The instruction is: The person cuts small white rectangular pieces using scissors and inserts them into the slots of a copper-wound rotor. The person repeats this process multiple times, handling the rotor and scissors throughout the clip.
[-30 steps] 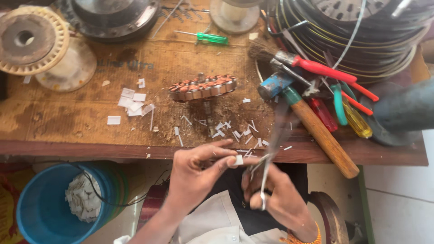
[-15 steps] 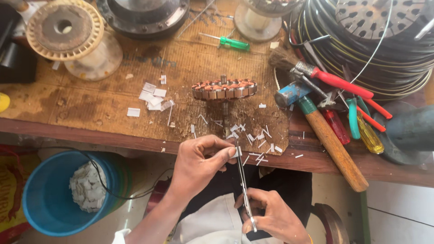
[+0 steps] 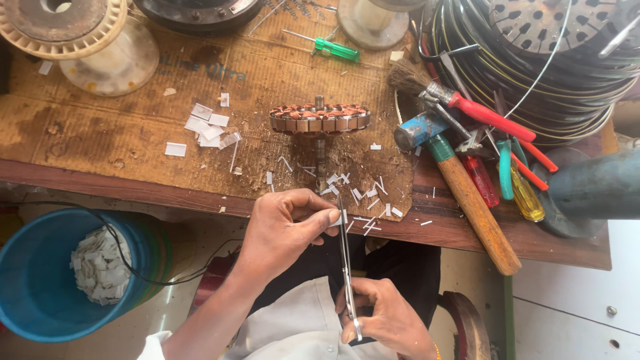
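Note:
My left hand (image 3: 283,230) pinches a small white paper strip (image 3: 340,218) between thumb and forefinger, just below the workbench edge. My right hand (image 3: 383,317) grips the handles of a pair of long thin scissors (image 3: 345,260), whose blades point up and meet the strip. On the bench above stands a round motor stator (image 3: 319,119) with copper windings, upright on its shaft. Several white paper offcuts (image 3: 363,193) lie scattered below it.
A hammer (image 3: 460,183), a red-handled brush (image 3: 467,107), screwdrivers (image 3: 337,48) and pliers lie on the wooden bench (image 3: 100,167). Wire coils (image 3: 533,73) sit at the right, spools (image 3: 73,33) at the left. A blue bucket (image 3: 40,280) of paper pieces stands below left.
The scissors have swung from tilted to nearly upright and closed in on the strip. My view has shifted so the bench sits higher and to the right.

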